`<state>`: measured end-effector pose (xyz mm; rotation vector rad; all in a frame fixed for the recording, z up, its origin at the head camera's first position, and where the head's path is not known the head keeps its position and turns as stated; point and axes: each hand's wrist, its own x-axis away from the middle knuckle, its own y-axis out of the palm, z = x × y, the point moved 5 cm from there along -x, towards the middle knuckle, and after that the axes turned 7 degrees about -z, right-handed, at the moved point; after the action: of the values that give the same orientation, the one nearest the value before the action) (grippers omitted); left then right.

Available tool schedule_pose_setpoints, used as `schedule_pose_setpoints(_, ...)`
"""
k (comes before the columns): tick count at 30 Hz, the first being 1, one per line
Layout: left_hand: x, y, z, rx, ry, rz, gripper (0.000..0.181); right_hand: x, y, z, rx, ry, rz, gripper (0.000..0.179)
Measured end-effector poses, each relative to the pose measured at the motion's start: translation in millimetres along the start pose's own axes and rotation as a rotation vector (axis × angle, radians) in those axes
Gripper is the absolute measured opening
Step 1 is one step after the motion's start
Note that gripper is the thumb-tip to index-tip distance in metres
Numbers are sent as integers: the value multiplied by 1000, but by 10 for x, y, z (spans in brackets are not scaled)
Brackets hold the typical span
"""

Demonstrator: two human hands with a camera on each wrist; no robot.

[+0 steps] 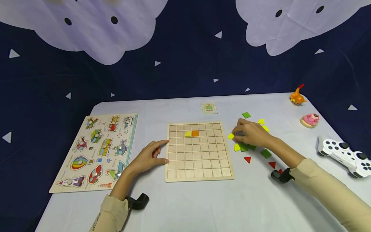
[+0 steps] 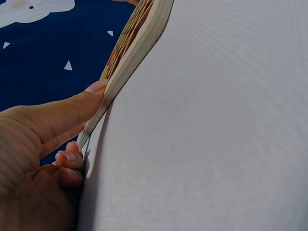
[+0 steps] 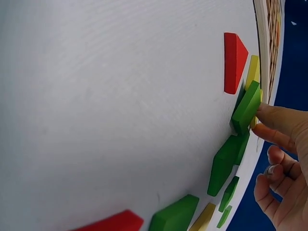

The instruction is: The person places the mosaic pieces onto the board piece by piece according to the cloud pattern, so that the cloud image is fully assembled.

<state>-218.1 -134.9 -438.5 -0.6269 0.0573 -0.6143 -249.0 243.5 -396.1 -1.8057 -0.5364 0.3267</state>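
Observation:
A square wooden grid board (image 1: 199, 179) lies mid-table. Two of its cells hold a yellow quarter-circle piece (image 1: 188, 133) and an orange square (image 1: 195, 133), side by side. At the board's left edge, my left hand (image 1: 148, 157) touches the rim with thumb and index finger spread; its other fingers bend inward in the left wrist view. Right of the board, my right hand (image 1: 251, 132) pinches a yellow quarter-circle block (image 1: 231, 136) between thumb and index finger. Green blocks (image 3: 246, 108) partly hide that block in the right wrist view.
Loose green, yellow and red pieces (image 1: 247, 159) lie around my right hand. A small pattern card (image 1: 209, 108) is behind the board. On the left sits a vehicle puzzle (image 1: 98, 151). Along the right are an orange figurine (image 1: 297, 97), a pink toy (image 1: 310, 120) and a white game controller (image 1: 345, 156).

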Motion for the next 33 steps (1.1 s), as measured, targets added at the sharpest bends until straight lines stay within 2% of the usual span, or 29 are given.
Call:
schedule_pose_setpoints(9, 6, -5, -8, 2, -2, 3, 74, -38, 18, 4, 22, -37, 7, 21)
schedule_pose_setpoints(18, 6, -14, -7, 0, -6, 2, 74, -95, -49, -28, 29, -53, 35, 23)
schedule_pose_setpoints(33, -4, -12, 6, -3, -10, 1, 75, -475, -20, -552, -27, -154, 22, 23)
